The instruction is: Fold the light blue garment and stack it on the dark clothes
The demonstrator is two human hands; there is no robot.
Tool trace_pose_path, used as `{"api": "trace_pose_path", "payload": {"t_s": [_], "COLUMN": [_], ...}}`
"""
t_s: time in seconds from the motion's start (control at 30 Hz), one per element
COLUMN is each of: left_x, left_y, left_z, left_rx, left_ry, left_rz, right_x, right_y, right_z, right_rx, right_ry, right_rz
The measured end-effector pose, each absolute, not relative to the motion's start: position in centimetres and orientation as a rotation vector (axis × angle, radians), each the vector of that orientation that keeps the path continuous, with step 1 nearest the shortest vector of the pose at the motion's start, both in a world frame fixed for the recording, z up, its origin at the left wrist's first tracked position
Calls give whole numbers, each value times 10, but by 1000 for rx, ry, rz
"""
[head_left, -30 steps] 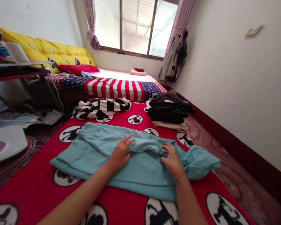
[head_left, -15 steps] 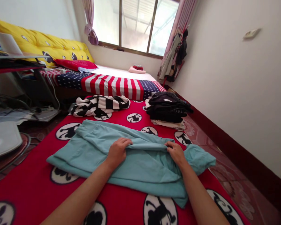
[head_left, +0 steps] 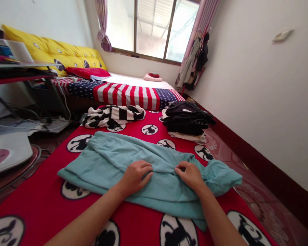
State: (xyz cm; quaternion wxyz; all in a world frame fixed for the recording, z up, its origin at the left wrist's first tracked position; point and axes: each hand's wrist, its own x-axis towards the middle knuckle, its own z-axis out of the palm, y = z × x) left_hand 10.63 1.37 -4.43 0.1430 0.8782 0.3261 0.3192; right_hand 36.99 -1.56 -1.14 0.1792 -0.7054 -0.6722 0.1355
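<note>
A light teal garment (head_left: 107, 155) lies folded lengthwise across the red blanket, with a bunched end (head_left: 224, 176) at the right. My left hand (head_left: 137, 176) is at the middle of the cloth, fingers curled and thumb close to the fingertips, at one end of a short raised crease. At the crease's other end, my right hand (head_left: 191, 174) pinches the same cloth between thumb and fingers. Both wrists rest low over the garment's near side.
A black-and-white patterned cloth (head_left: 115, 116) lies crumpled at the blanket's far left. Dark folded clothes (head_left: 186, 118) are stacked at the far right. Beyond stands a bed with a stars-and-stripes cover (head_left: 125, 95). A desk (head_left: 20, 73) and a white stool seat (head_left: 10, 150) are at left, a wall at right.
Both hands have come nearer to me, drawing the folded layer down toward the garment's middle. They are now closer together, and the view has shifted slightly.
</note>
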Motion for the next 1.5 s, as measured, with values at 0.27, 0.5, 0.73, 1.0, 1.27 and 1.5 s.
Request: {"api": "trace_pose_path", "payload": {"t_s": [0.27, 0.5, 0.73, 1.0, 1.27, 1.5], "left_x": [96, 67, 49, 10, 21, 73], "left_y": [51, 52, 30, 31, 37, 50], "left_z": [-31, -46, -48, -47, 4, -40], "left_rx": [1954, 2000, 2209, 2721, 2558, 2611], "left_ry": [1222, 1128, 1136, 1116, 1250, 1239], "left_rz": [1157, 857, 988, 831, 576, 598], "right_x": [321, 285, 286, 290, 269, 244], "right_y": [-11, -5, -2, -6, -4, -7], "right_z": [14, -35, -33, -47, -24, -39], "right_rx": [-1757, -1512, -1653, -1554, -1642, -1603], "right_ry": [-1940, -1901, -1910, -1822, -1898, -2168], "right_rz": [95, 427, 332, 344, 236, 146]}}
